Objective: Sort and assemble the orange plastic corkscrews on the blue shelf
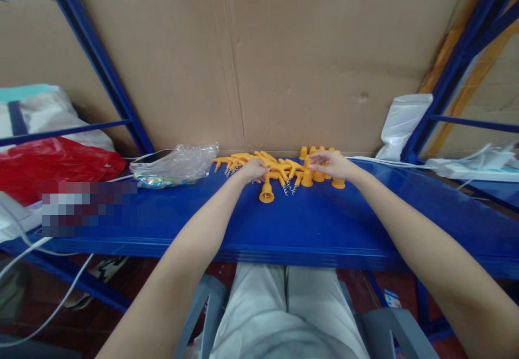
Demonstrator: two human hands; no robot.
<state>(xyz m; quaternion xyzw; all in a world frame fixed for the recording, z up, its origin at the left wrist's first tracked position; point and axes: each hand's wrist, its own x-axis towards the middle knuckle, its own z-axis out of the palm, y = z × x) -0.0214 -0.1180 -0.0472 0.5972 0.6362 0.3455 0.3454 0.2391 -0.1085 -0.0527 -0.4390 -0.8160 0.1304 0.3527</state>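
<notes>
A pile of yellow-orange corkscrew handles (279, 167) with metal spirals lies on the blue shelf. At the pile's front, my left hand (254, 170) is closed, its fingers pinched on a yellow corkscrew. Just below it a yellow bell-shaped cup (266, 192) lies with its open end facing me and a spiral tip inside. My right hand (330, 164) reaches in from the right with its fingers apart. Its fingertips are at the side of an upright yellow cup (307, 177), perhaps touching it. Several more yellow cups (338, 184) stand under and behind that hand, partly hidden.
A clear plastic bag (178, 164) with colourful contents lies left of the pile. Cardboard (304, 61) backs the blue shelf (316, 226). White cables (375, 163) and a white packet (401, 124) are at right. A red bag (57, 164) sits at far left.
</notes>
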